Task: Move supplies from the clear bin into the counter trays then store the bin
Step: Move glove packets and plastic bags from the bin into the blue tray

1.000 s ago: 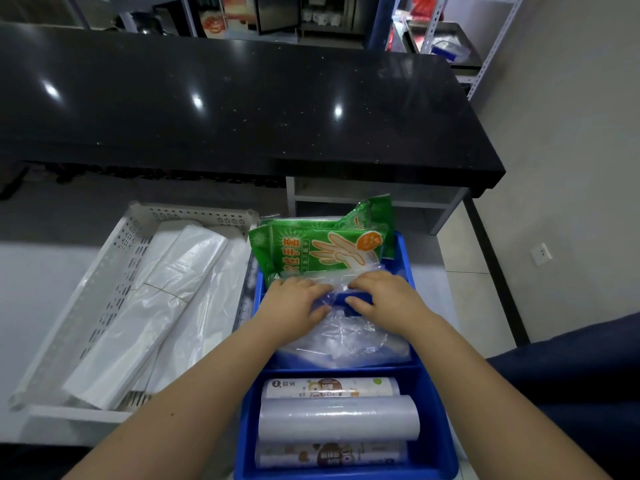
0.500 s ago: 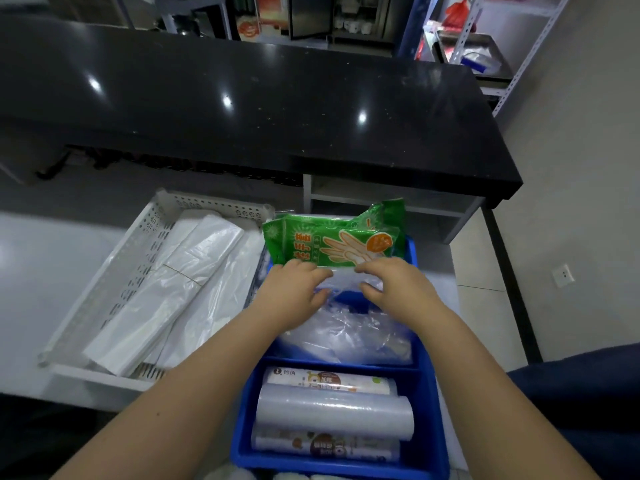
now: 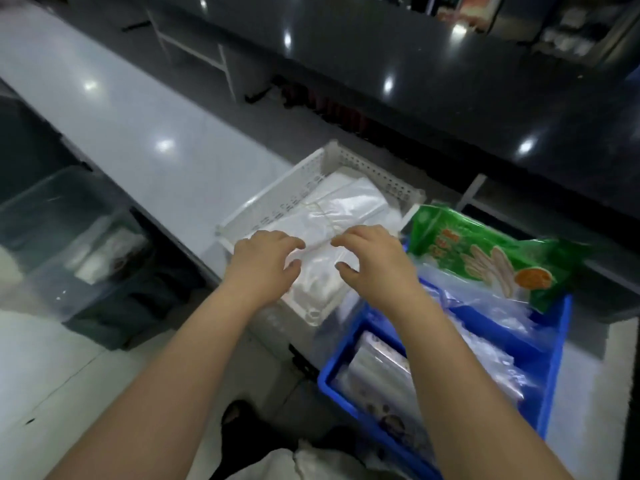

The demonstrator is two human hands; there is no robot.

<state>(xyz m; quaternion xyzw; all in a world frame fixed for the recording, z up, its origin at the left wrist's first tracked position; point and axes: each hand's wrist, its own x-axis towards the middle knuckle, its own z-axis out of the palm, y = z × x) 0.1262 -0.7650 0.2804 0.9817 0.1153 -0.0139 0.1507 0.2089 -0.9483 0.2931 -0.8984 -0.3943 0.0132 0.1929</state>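
Observation:
My left hand and my right hand hover side by side over the near end of the white perforated tray, fingers spread, holding nothing. The tray holds a bundle of clear plastic bags. To the right stands the blue tray, with green glove packets leaning at its far end, loose clear bags in the middle and rolls of film at the near end. The clear bin sits low at the left, with a few items inside.
The trays rest on a pale grey counter. A raised black countertop runs behind it. Below is white tiled floor, and a dark shoe shows near the bottom middle.
Both hands have left the clear bags in the blue tray and moved left over the white tray, now empty. The view has swung left and down, bringing the clear bin into sight.

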